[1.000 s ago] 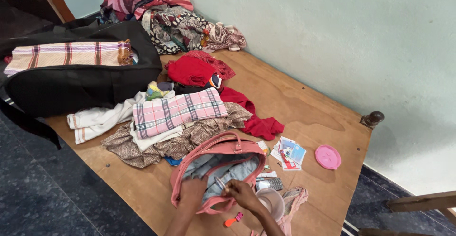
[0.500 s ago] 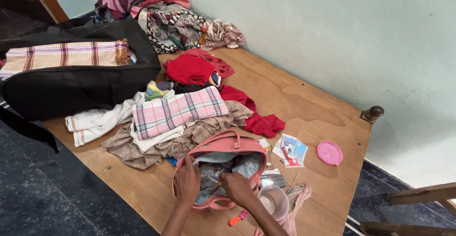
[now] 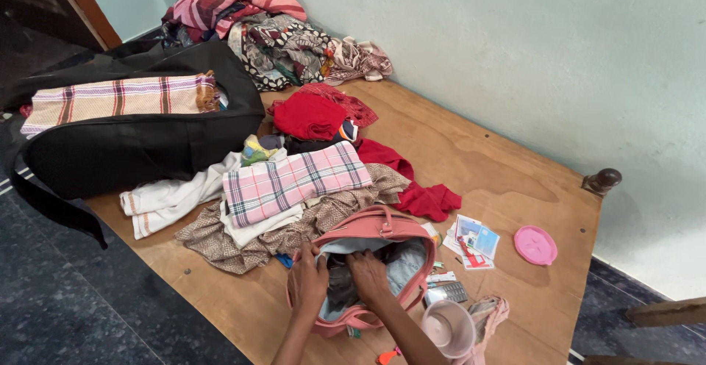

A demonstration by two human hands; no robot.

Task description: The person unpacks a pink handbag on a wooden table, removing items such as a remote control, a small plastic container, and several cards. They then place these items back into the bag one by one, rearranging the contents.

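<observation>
A pink handbag lies open on the wooden bed board, near its front edge. My left hand grips the bag's near left rim and holds the mouth apart. My right hand reaches inside the bag, its fingers pressed into the grey lining and dark contents; I cannot tell whether it holds anything. A folded pink plaid cloth lies just behind the bag on a heap of brown and white clothes.
A pale cup, a small phone, cards and papers and a pink round lid lie right of the bag. A black travel bag with a striped cloth stands at left. Red clothes and a pile lie behind.
My right hand has gone deeper into the handbag, and the small item it held a second ago is no longer seen. My left hand stays on the rim. The view shifted slightly.
</observation>
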